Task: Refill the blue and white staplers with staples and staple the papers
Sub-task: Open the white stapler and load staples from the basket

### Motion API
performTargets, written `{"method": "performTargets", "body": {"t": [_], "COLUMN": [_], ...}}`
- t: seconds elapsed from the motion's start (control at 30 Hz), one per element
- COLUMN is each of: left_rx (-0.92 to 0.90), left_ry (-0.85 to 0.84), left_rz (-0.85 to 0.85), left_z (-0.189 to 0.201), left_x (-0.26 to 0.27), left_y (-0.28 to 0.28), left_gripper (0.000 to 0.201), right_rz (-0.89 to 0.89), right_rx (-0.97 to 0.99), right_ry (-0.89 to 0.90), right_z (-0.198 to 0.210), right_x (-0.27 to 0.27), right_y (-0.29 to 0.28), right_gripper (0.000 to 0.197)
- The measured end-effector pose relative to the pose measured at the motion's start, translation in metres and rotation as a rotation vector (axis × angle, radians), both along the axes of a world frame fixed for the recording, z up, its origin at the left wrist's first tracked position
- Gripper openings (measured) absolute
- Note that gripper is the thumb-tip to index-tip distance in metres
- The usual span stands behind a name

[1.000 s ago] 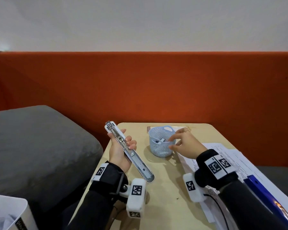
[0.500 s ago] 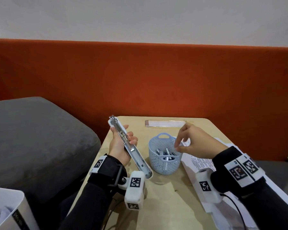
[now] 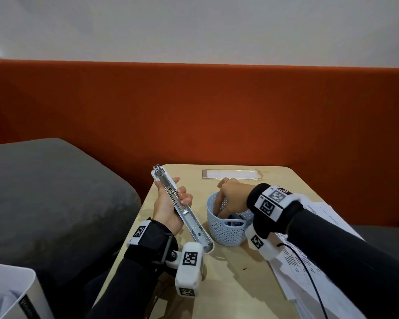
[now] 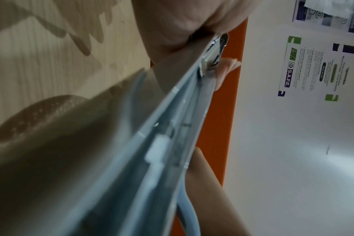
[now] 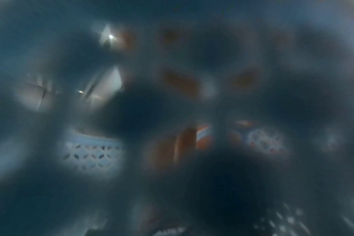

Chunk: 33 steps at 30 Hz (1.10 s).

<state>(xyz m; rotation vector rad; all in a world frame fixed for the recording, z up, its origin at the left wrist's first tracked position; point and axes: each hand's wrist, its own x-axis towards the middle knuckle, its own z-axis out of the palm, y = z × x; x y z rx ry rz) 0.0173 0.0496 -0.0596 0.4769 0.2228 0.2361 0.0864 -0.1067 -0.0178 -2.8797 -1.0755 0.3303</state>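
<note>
My left hand [image 3: 168,203] grips the white stapler [image 3: 182,208], which is swung fully open into one long strip with its metal staple channel facing up. The left wrist view shows the same white stapler [image 4: 172,127] close up, with my fingers [image 4: 226,70] curled round its edge. My right hand [image 3: 230,199] reaches down into the pale blue perforated basket [image 3: 226,233], and its fingertips are hidden inside. Dark staple strips lie in the basket. The right wrist view is dark and blurred, showing only basket [image 5: 91,153] mesh. Printed papers [image 3: 309,261] lie under my right forearm.
A phone [image 3: 230,174] lies flat at the far edge of the small wooden table [image 3: 228,284]. An orange partition [image 3: 217,111] stands behind it. A grey cushion [image 3: 51,192] is on the left and a white box [image 3: 9,295] at the bottom left.
My right hand has gone from hovering above the basket rim down into the basket. My left hand keeps its hold on the open stapler. The head view has tilted.
</note>
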Motion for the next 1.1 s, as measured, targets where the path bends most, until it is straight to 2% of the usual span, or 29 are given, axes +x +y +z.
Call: {"method": "performTargets", "body": {"t": [0.27,0.47,0.6,0.63,0.77,0.83,1.1], "left_rx": [0.005,0.018,0.046,0.06,0.108,0.136,0.306], "left_ry": [0.009,0.018,0.024,0.023,0.006,-0.005,-0.039], "left_rz": [-0.018,-0.025,-0.017,-0.013,-0.014,-0.029,-0.117], "left_z": [-0.001,0.0,0.0,0.001,0.005,0.008,0.008], "left_x": [0.001,0.001,0.001,0.0,-0.003,-0.005,-0.01], "left_y": [-0.002,-0.004,-0.006,-0.007,-0.013,-0.015,-0.018], "left_gripper": [0.049,0.05,0.051,0.051,0.05,0.048,0.051], "right_rz": [-0.01,-0.007,-0.015,-0.026,-0.003,0.061,0.152], "right_rx": [0.148,0.324,0.542,0.646,1.096,1.211,1.194], "right_ry": [0.03,-0.025,-0.111,-0.073,0.28,0.321,0.109], "right_z": [-0.003,0.011,0.029,0.032,0.036,0.035,0.022], "right_x": [0.011,0.006,0.004,0.004,-0.008,-0.018,-0.019], "right_y": [-0.004,-0.019,-0.027,-0.028,-0.021,-0.012,0.011], "right_gripper": [0.014,0.02,0.017,0.018,0.023,0.022,0.011]}}
